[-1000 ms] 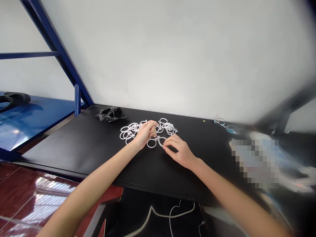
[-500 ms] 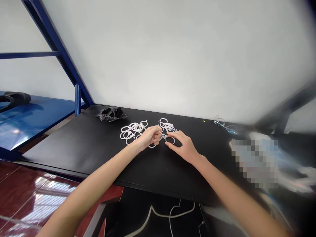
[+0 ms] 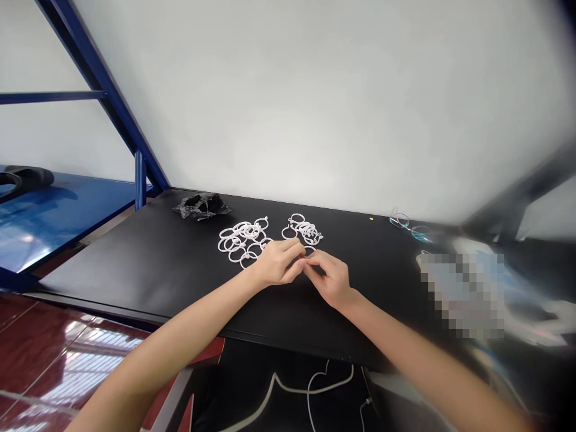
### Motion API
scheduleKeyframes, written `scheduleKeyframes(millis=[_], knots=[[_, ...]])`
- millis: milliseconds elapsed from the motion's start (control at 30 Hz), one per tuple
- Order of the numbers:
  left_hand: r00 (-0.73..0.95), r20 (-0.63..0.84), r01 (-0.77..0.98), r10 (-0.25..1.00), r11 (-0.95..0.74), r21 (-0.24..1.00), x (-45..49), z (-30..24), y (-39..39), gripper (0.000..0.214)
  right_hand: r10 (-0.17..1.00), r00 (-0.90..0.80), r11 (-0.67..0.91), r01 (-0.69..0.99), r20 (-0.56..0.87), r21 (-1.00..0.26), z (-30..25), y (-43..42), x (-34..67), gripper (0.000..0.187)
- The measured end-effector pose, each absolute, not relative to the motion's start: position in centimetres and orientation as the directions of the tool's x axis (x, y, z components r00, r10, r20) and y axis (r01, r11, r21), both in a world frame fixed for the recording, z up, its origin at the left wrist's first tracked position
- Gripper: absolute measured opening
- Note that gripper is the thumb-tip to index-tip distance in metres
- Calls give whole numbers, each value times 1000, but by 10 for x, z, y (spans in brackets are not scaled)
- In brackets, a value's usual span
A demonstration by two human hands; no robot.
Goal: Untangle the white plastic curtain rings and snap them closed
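My left hand [image 3: 281,262] and my right hand [image 3: 330,276] meet fingertip to fingertip above the front-middle of the black table. Both are closed in a pinch on a white ring [image 3: 309,247], whose far arc shows above the right fingers; the fingers hide the rest of it. Just left of and behind my left hand lies a loose pile of white curtain rings [image 3: 237,242] with small eyelets. A smaller cluster of the same rings [image 3: 306,230] rests behind the two hands.
A crumpled black plastic bag [image 3: 203,206] lies at the back left of the black table [image 3: 148,258]. Eyeglasses [image 3: 410,228] and a blurred clear plastic package sit to the right. A blue metal frame [image 3: 141,180] stands at the left, and cables [image 3: 292,391] hang below the front edge.
My left hand has turned from a loose fist into a pinch and come slightly nearer. My right thumb and fingers, apart before, have closed and now touch the left fingertips.
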State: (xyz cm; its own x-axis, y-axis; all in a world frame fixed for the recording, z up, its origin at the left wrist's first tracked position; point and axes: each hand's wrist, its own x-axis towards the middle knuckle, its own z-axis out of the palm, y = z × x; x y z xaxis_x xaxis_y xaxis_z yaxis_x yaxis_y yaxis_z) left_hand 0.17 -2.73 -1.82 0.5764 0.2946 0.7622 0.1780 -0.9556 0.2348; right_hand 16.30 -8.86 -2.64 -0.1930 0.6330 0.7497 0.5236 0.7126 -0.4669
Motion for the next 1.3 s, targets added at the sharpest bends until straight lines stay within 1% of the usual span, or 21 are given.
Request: scheduleKeyframes(millis=[67,100,167,233,300,367,433,500,567,667,767,833,900,967,1033,1100,1200,1300], knots=[[566,794,214,222,-970,119,1,-21,-26,35,615,-181,719,528,767,-452,-28,-92,158,19],[573,793,231,205,-969,84,0,-22,-25,37,612,-177,720,528,771,-451,-28,-92,156,19],[601,769,262,218,-963,68,-2,-20,-23,39,625,-167,713,519,763,-471,-28,-92,155,20],[640,706,315,302,-942,118,-4,-16,-20,40,680,-161,679,505,715,-533,-28,-88,158,17],[680,605,387,414,-904,183,-8,-13,-15,39,763,-115,595,511,636,-620,-27,-81,165,10],[700,500,461,510,-857,229,-12,-12,-8,38,827,-62,489,569,559,-661,-26,-74,174,16],[714,429,494,553,-832,250,-15,-14,1,37,849,-72,433,661,523,-612,-27,-68,183,17],[737,398,482,546,-838,257,-19,-18,8,35,854,-133,431,722,503,-540,-27,-65,190,16],[758,393,453,521,-853,258,-21,-22,14,32,860,-184,438,743,476,-506,-27,-64,195,17],[765,366,451,529,-847,281,-24,-23,16,22,885,-220,417,767,411,-487,-27,-64,197,20],[765,303,481,567,-818,315,-27,-20,15,8,901,-242,400,786,360,-471,-27,-64,198,14],[762,276,500,585,-804,323,-28,-17,13,6,903,-260,404,787,343,-466,-26,-64,198,9],[758,275,510,591,-801,314,-28,-16,12,9,902,-284,414,782,325,-466,-25,-64,198,12],[745,308,511,592,-803,306,-27,-14,10,15,898,-312,432,759,311,-487,-24,-65,196,15],[708,364,509,605,-795,331,-24,-13,7,23,888,-312,455,701,337,-550,-22,-66,192,15],[663,405,481,629,-773,414,-20,-12,2,30,880,-247,466,617,406,-634,-20,-69,185,14],[639,418,365,645,-733,574,-12,-11,-9,36,861,-138,493,460,489,-739,-18,-76,171,11],[667,385,269,638,-688,675,-3,-10,-21,41,851,-132,521,325,508,-789,-16,-82,162,11]])
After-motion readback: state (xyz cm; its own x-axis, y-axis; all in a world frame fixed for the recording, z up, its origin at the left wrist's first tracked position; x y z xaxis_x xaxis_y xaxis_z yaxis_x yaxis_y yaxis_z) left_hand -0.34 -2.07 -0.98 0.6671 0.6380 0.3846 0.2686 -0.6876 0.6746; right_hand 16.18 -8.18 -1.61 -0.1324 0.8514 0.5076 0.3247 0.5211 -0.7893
